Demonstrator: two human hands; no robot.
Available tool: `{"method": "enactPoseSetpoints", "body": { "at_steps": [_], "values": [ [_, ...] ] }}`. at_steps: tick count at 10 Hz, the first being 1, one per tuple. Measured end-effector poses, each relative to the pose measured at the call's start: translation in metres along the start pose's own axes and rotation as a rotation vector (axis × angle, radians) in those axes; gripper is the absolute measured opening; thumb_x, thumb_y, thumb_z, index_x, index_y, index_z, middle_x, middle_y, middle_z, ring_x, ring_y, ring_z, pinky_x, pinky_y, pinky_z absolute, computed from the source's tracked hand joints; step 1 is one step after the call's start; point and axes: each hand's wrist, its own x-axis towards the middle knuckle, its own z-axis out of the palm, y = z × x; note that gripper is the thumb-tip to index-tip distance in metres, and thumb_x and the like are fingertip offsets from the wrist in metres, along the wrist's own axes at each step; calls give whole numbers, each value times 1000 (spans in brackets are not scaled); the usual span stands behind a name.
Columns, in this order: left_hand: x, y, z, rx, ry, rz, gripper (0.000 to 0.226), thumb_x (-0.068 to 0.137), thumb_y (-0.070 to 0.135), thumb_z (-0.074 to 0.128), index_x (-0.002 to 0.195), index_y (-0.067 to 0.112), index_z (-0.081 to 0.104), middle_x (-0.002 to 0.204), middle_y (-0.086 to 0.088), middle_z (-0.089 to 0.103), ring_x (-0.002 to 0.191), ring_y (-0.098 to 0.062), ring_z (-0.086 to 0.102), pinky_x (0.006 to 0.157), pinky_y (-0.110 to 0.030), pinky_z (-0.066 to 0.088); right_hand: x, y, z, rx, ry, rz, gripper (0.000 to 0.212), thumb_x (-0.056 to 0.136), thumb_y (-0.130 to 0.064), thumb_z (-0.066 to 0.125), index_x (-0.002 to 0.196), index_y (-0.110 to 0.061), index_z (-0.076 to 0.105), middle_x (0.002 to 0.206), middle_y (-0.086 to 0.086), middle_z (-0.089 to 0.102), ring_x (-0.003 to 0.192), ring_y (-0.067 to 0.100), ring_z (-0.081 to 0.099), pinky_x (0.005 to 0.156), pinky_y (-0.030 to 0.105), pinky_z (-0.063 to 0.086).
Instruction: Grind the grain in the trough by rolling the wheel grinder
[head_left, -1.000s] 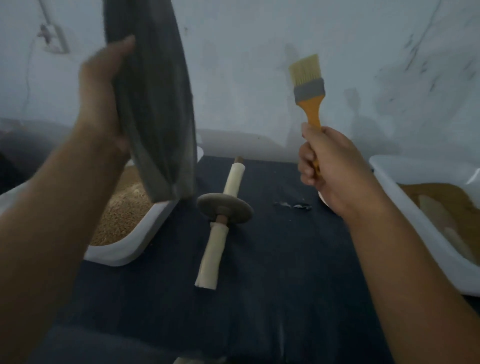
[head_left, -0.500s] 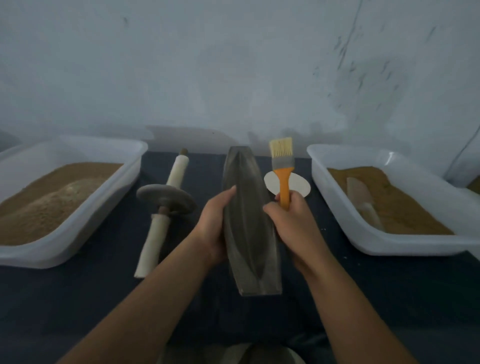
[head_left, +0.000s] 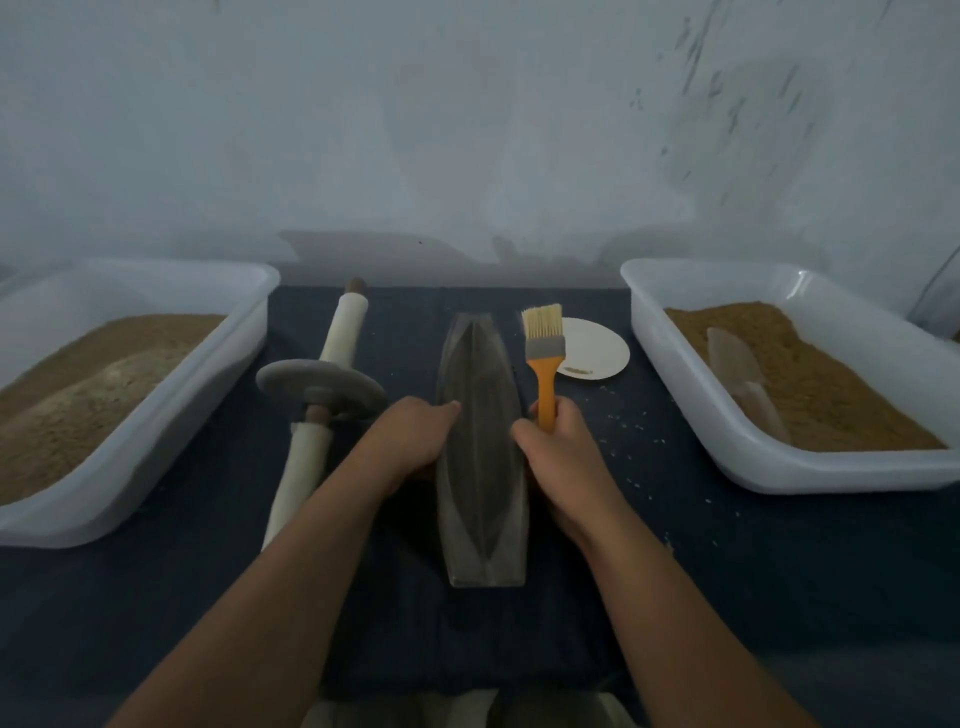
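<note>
Dark blue cloth (head_left: 675, 597) covers the table before a scuffed pale wall, with a grey boat-shaped trough (head_left: 480, 457) lying lengthwise at centre.

Left hand (head_left: 410, 439) grips the trough's left edge, fingers curled onto its rim; right hand (head_left: 558, 452) rests against its right edge, fingers clamped on an orange-handled brush (head_left: 543, 358), bristles up. Wheel grinder (head_left: 322, 387) lies just left of the left fingers, untouched. Beyond the right fingertips sits a small white plate (head_left: 597, 348). White tubs of grain (head_left: 130, 405) (head_left: 753, 441) flank both sides.

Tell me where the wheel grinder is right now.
The wheel grinder lies untouched on the dark cloth, left of centre, between the left tub and the trough.
</note>
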Motion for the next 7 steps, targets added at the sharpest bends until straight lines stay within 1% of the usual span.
{"method": "enactPoseSetpoints", "body": {
  "at_steps": [1, 2, 3, 4, 5, 6, 7],
  "values": [
    [5, 0, -1, 95, 1, 43, 53, 106, 51, 50, 78, 7, 62, 98, -17, 68, 88, -28, 62, 80, -33, 41, 3, 0, -2, 35, -18, 40, 18, 100, -30, 58, 116, -23, 59, 94, 6, 63, 74, 11, 64, 65, 31, 52],
    [9, -1, -3, 109, -28, 62, 48, 106, 48, 52, 83, 9, 67, 105, -20, 71, 91, -31, 66, 81, -35, 45, 7, 1, -15, -43, 20, 64, 21, 110, -35, 47, 112, -19, 59, 83, 1, 61, 50, 3, 59, 48, 23, 49],
    [8, -1, -4, -21, -30, 22, 47, 103, 48, 57, 89, 6, 71, 104, -16, 74, 87, -28, 69, 74, -33, 49, 10, -2, -41, -440, 10, 110, 30, 111, -42, 39, 106, -19, 58, 81, 5, 71, 55, 11, 68, 55, 31, 54],
    [4, -2, -4, -11, -25, 28, 58, 105, 53, 52, 106, -1, 75, 112, -19, 74, 104, -35, 69, 96, -41, 53, 14, -9, -55, -851, -98, 164, 46, 111, -44, 37, 95, -11, 66, 71, 7, 76, 61, 18, 71, 65, 35, 56],
    [-1, -6, -6, -20, 39, 89, 63, 102, 58, 53, 85, 3, 77, 89, -14, 77, 88, -29, 72, 89, -39, 56, 18, -16, -58, -1222, -61, 117, 47, 108, -50, 39, 88, -18, 68, 76, 1, 73, 73, 19, 70, 74, 36, 54],
    [-6, -17, -4, -12, 145, 175, 60, 97, 58, 59, 66, 9, 70, 60, -1, 69, 62, -14, 68, 62, -30, 50, 19, -25, -60, -1388, -57, 115, 46, 106, -59, 42, 95, -21, 64, 93, 1, 67, 88, 20, 65, 84, 39, 56],
    [-7, -20, -3, 21, 223, 232, 56, 96, 50, 64, 56, 11, 58, 49, 6, 58, 48, -3, 55, 53, -28, 36, -1, -46, -84, -1216, -5, 41, 52, 106, -61, 42, 91, -19, 69, 89, 4, 71, 84, 20, 68, 89, 44, 57]
  ]
}}
